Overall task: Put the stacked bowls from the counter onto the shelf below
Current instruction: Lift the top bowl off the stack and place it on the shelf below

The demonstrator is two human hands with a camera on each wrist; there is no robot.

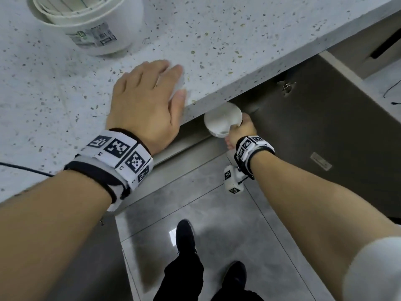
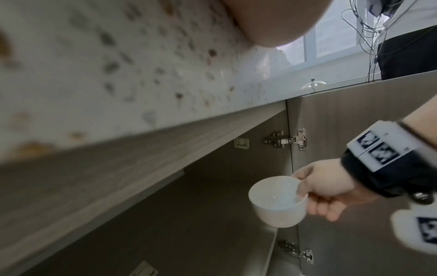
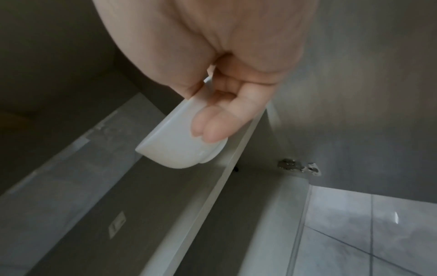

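Observation:
My right hand (image 1: 240, 129) grips a small white bowl (image 1: 221, 121) by its rim, just under the counter's front edge at the open cabinet. In the left wrist view the bowl (image 2: 276, 199) hangs upright in that hand (image 2: 328, 188), thumb inside the rim, fingers under it, above the shelf (image 2: 189, 214). The right wrist view shows my fingers (image 3: 212, 127) curled against the bowl (image 3: 179, 149), which is tilted over the shelf's front edge (image 3: 208, 196). Flat on the speckled counter (image 1: 54, 83) near its edge rests my left hand (image 1: 149, 94), fingers straight, holding nothing.
A white bucket (image 1: 93, 22) with a label stands at the back of the counter. The grey cabinet door (image 1: 325, 127) is swung open to the right, hinges (image 2: 288, 140) showing. A black cable (image 1: 26, 169) lies on the counter at left. Tiled floor and my feet are below.

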